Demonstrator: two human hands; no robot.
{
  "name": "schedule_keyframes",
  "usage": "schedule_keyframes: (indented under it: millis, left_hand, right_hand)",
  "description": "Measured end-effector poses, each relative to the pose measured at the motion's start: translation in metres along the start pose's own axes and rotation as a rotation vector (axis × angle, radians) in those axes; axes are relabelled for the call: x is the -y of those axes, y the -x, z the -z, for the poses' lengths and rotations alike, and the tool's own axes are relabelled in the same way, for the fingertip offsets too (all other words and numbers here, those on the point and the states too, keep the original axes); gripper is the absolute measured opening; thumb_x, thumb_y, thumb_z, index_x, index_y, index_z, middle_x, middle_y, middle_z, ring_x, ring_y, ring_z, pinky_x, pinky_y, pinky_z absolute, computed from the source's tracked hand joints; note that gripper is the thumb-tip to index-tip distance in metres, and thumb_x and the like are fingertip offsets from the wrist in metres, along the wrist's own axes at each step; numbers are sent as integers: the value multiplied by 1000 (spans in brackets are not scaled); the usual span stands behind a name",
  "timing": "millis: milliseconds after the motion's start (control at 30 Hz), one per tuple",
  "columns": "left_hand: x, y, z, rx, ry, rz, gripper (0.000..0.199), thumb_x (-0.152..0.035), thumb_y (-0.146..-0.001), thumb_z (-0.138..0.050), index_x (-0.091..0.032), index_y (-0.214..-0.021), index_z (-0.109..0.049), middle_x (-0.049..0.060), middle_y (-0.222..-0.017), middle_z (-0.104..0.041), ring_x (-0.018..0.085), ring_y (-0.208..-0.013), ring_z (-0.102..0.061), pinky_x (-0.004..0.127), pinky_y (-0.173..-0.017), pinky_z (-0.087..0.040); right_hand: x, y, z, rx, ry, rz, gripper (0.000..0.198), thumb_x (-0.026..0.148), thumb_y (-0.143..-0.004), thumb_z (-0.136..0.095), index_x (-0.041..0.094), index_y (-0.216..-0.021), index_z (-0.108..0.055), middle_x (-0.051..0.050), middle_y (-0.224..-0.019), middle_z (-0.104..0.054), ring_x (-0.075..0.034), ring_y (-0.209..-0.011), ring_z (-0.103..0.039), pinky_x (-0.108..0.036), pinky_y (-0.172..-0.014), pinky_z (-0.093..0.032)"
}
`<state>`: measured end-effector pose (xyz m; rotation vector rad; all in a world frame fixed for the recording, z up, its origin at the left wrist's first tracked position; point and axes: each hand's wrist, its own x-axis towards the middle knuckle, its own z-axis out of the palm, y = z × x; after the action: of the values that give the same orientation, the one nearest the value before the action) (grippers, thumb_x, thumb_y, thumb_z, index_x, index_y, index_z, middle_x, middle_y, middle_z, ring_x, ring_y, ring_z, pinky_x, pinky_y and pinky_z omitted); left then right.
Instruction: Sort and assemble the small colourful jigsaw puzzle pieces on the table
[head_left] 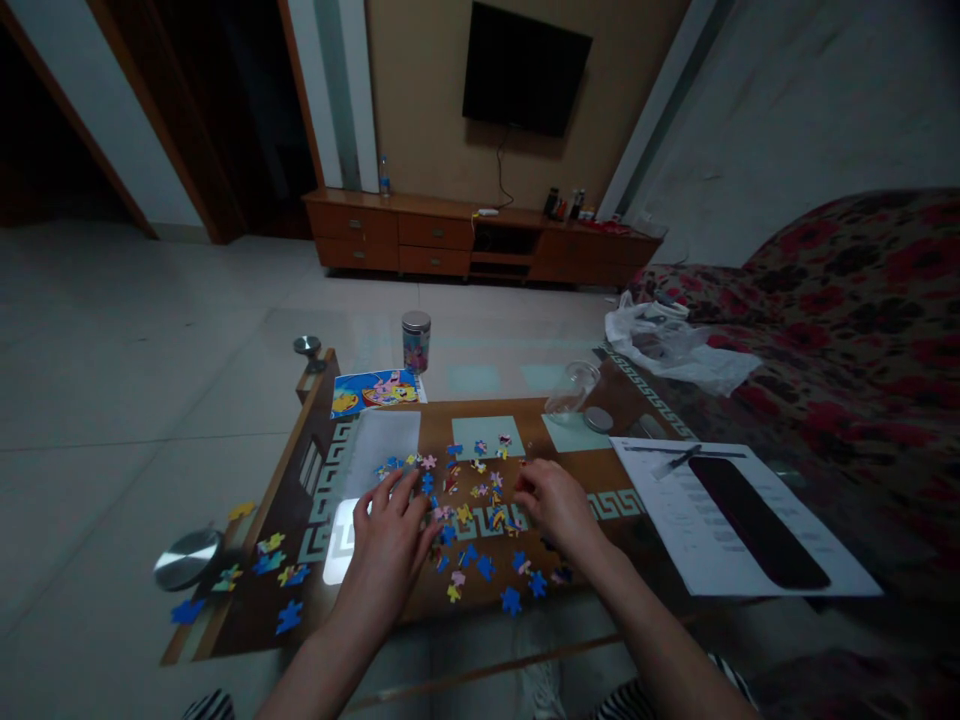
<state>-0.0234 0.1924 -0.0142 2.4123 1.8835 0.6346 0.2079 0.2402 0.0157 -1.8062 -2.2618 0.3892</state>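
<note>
Loose jigsaw puzzle pieces (486, 568) in blue, yellow and pink lie scattered over the glass-topped table (592, 560). My left hand (390, 530) rests low over the left side of the scatter, palm down, its fingers spread apart near several pieces. At the right edge of the pieces is my right hand (555, 505), its fingers curled together; whatever is between the fingertips is too small to make out. Behind the scatter lies a colourful cartoon picture sheet (379, 390). Next to it stands a cartoon-printed tin (416, 342) with a metal lid.
More puzzle pieces (289, 616) sit near the table's left edge. On the right are white papers (660, 500) with a pen (679, 460) and a black phone (757, 520). A clear jar (572, 388), a round lid (598, 419) and a plastic bag (705, 360) are farther back.
</note>
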Motion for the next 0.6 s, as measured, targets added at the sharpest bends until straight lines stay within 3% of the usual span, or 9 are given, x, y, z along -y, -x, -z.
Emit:
schedule_keyframes:
  millis: [167,233,400,500,600]
  left_hand:
    - [-2,16,4,-8,10,-49,16,-24,-84,-63,-22,-99,-68,10,-128,-63,33,-123,-51,50,-93,-42]
    - [-5,29,2,-38,-17,-110,23,-26,-84,-62,-23,-107,-65,9,-129,-63,32,-122,-52,49,-93,-42]
    - [-23,68,-7,-101,-110,-330,45,-42,-81,-66,-25,-121,-58,8,-134,-60,30,-119,-54,47,-92,-41]
    - [-35,83,-10,-86,-182,-372,61,-49,-74,-71,-23,-126,-54,10,-136,-58,32,-120,-54,47,-91,-43]
    - [-42,90,-11,-70,-219,-372,61,-51,-71,-73,-25,-123,-57,10,-133,-61,32,-117,-56,46,-88,-46]
  right_hand:
    - [-21,10,13,-23,-36,-41,15,17,-85,-54,18,-83,-69,-5,-86,-68,-20,-81,-63,-29,-72,-43]
    - [-28,20,21,7,-33,-67,19,17,-85,-54,18,-96,-70,-9,-94,-72,-22,-85,-66,-31,-74,-46]
    - [-26,61,32,216,90,-63,56,15,-80,-61,16,-136,-50,-15,-101,-73,-31,-93,-68,-38,-78,-49]
    - [-16,84,31,284,63,36,60,14,-80,-61,23,-138,-48,-12,-101,-73,-30,-90,-69,-36,-74,-50]
    - [-7,97,28,316,66,106,59,9,-79,-58,30,-134,-53,-8,-100,-74,-28,-88,-69,-33,-71,-49]
